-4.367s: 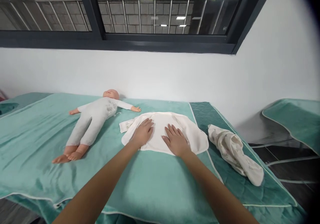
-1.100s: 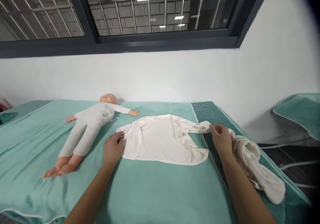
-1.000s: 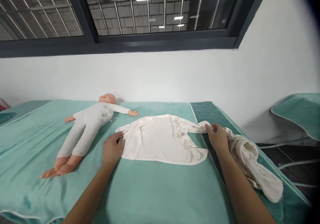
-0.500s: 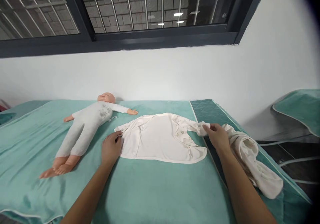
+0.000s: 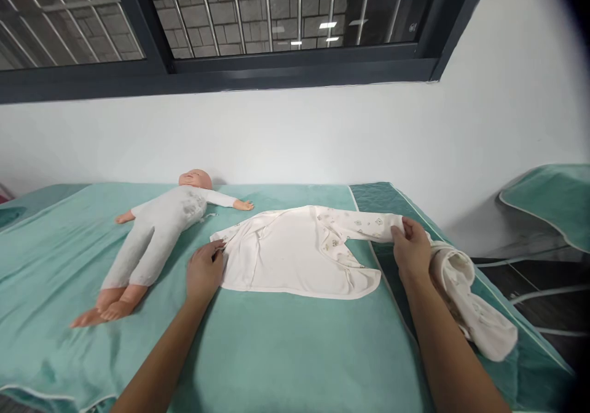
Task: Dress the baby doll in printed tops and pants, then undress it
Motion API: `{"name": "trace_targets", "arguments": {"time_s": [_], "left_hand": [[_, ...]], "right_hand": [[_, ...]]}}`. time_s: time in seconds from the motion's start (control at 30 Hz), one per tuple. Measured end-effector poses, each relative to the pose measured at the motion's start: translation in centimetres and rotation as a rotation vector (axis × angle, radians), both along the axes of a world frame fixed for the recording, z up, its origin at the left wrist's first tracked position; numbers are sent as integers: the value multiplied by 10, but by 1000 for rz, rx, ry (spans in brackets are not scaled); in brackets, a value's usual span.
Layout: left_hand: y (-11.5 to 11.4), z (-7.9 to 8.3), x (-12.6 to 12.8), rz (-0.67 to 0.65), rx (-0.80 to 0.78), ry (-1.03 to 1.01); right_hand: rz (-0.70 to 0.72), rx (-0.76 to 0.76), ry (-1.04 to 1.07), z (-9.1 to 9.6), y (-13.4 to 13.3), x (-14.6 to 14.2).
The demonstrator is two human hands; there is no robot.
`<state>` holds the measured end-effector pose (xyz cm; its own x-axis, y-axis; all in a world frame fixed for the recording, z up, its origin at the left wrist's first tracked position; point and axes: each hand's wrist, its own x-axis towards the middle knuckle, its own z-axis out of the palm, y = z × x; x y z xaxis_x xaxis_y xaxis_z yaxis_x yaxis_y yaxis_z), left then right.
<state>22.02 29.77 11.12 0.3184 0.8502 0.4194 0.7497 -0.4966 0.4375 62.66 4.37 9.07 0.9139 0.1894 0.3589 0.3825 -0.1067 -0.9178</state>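
A white baby shirt point(image 5: 286, 256) with small printed figures on its sleeves lies spread on the green bed cover. My right hand point(image 5: 412, 247) pinches the cuff of its right-hand sleeve, which is stretched out straight to the side. At the shirt's left edge, my left hand point(image 5: 205, 270) is closed with thumb and fingers on the left sleeve. To the left, a baby doll point(image 5: 161, 235) in a white suit lies on its back, arms spread. Beside my right forearm rests a bundled white cloth point(image 5: 474, 302), partly hidden by that arm.
The green bed cover point(image 5: 295, 351) has a darker quilted strip at the right. Behind it stands a white wall point(image 5: 295, 136) under a dark-framed barred window point(image 5: 295, 72). Past the bed's right edge are pale metal tubes and another green padded piece point(image 5: 553, 198).
The right-hand sleeve, crumpled before, is now drawn out straight. My right hand has moved a little to the right with the cuff. My left hand stays put.
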Motion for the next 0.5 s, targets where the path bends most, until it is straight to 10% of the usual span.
{"name": "trace_targets", "arguments": {"time_s": [0.33, 0.5], "left_hand": [[1, -1, -1, 3, 5, 6], [3, -3, -1, -3, 18, -4]], "right_hand": [[-90, -413, -297, -4, 6, -1], [174, -624, -545, -4, 14, -19]]}}
